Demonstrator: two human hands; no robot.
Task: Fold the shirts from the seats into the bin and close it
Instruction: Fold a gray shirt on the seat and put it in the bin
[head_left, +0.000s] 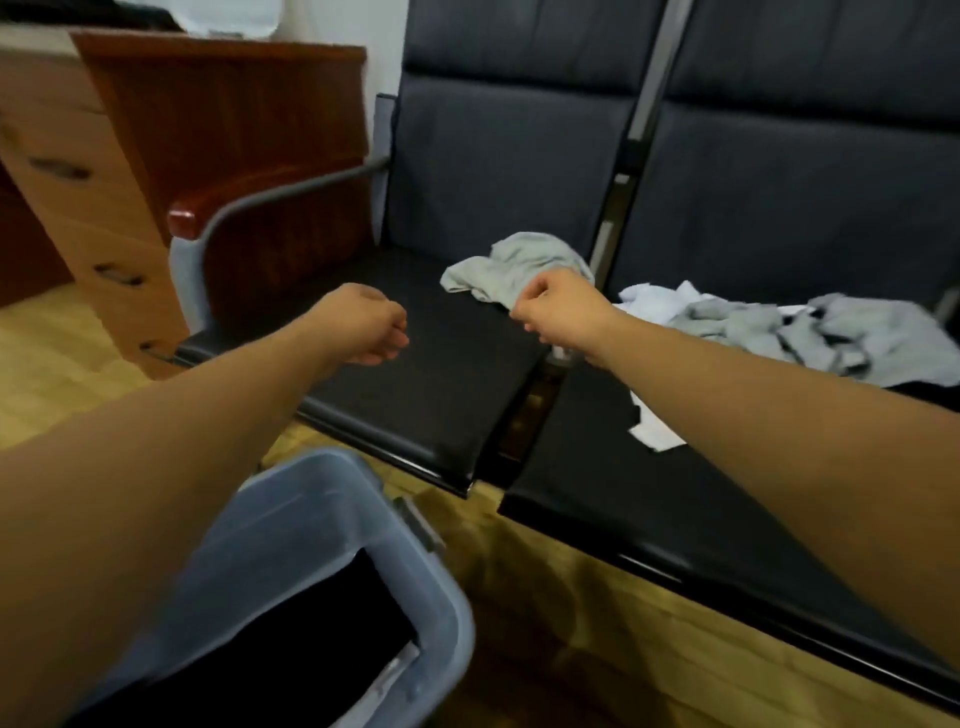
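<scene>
Left black seat (415, 374): one crumpled grey shirt (514, 265) lay on it, just beyond my right hand (558, 306). Right seat (623, 493): white shirt (654, 304) and grey-black heap (810, 332), to the right of that hand. Wood floor (545, 597) carried the blue bin (332, 525), nearer me than my left hand (369, 325).

Black seats (415, 384); pale grey shirt (519, 265) by the right hand (558, 312); white and grey shirts (753, 322) beyond; blue-grey bin (332, 525).
</scene>
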